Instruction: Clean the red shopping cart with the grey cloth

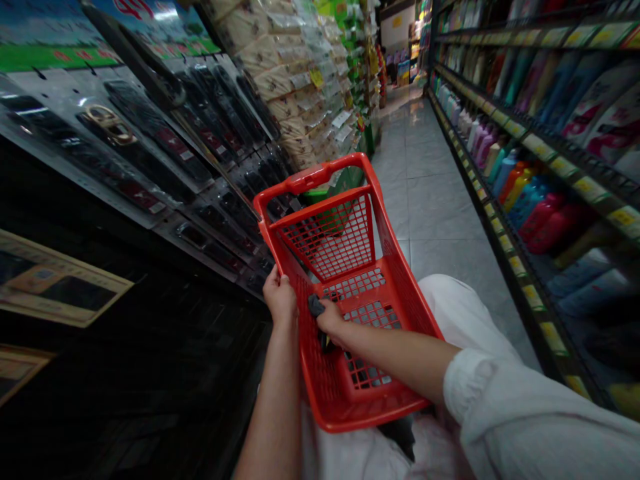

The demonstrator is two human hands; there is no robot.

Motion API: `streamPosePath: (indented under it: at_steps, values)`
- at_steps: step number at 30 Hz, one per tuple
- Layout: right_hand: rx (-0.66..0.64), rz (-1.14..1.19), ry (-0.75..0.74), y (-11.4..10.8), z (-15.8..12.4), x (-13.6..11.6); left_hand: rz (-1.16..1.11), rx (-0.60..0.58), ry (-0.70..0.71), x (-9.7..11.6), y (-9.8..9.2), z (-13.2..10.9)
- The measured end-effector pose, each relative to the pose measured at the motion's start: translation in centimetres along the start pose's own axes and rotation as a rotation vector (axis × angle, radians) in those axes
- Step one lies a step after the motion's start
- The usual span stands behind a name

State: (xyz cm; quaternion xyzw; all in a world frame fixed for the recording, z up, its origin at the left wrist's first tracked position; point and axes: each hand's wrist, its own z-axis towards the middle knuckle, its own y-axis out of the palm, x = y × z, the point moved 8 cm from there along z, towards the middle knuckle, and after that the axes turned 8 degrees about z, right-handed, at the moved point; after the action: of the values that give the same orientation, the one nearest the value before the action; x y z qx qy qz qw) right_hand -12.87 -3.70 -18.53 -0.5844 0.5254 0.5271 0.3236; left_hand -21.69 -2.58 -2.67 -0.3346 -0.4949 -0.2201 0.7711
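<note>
A red plastic shopping basket [400, 293] with grid openings stands in front of my legs, tilted in view. My left hand [281, 298] is closed on its left rim, thumb on top. Inside the basket, my right hand [331, 317] grips a bunched dark grey cloth [316, 305] against the left inner wall. Just below that hand is a small dark item with a bit of yellow [327, 343], partly hidden; I cannot make out what it is. A thin metal rod [215, 161] with a dark handle [145, 67] runs from the basket's upper left corner.
Packaged belts [145, 140] hang on a rack to the left, close to the basket. Stacked beige packages [285, 80] stand beyond it. Along the right, shelves [530, 140] hold many bottles [520, 183]. A grey tiled aisle [400, 147] runs ahead.
</note>
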Motion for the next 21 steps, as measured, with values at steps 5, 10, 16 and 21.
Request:
streamPosePath:
  at_steps: [5,10,16,21]
  values:
    - [-0.023,0.251,-0.147,0.4,1.6,-6.2,-0.068,-0.005,-0.05,-0.2,0.1,0.1]
    - [-0.032,0.233,-0.102,-0.7,1.7,-5.6,-0.081,0.001,-0.065,-0.1,0.1,0.0]
    - [0.123,0.262,0.047,-3.7,3.5,-4.8,-0.128,0.005,-0.117,-0.3,0.1,-0.2]
    - [-0.017,0.745,0.079,-3.1,4.4,-8.3,-0.179,0.02,-0.101,-0.1,0.1,-0.2]
